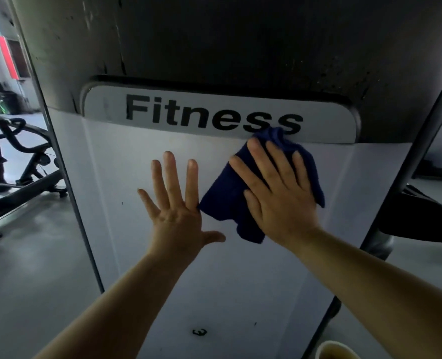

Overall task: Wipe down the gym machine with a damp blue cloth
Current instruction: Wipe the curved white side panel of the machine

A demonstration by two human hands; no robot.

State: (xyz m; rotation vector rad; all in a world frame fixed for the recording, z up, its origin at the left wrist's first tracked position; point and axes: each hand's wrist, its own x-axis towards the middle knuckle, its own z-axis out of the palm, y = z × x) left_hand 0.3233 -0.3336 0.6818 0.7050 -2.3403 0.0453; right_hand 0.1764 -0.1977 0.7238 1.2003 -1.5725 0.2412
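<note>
The gym machine's white front panel point(142, 268) fills the middle of the view, with a raised plate reading "Fitness" point(105, 107) above it and a dark scuffed housing higher up. A dark blue cloth point(223, 203) lies flat against the panel just under the last letters. My right hand point(279, 195) presses on the cloth with straight, spread fingers. My left hand point(175, 203) rests flat on the bare panel beside the cloth's left edge, fingers spread.
A black exercise bike frame point(20, 161) stands on the grey floor to the left. A dark metal post point(406, 156) and a black padded part point(422, 216) sit at the right. The rim of a pale cup point(336, 349) shows at the bottom right.
</note>
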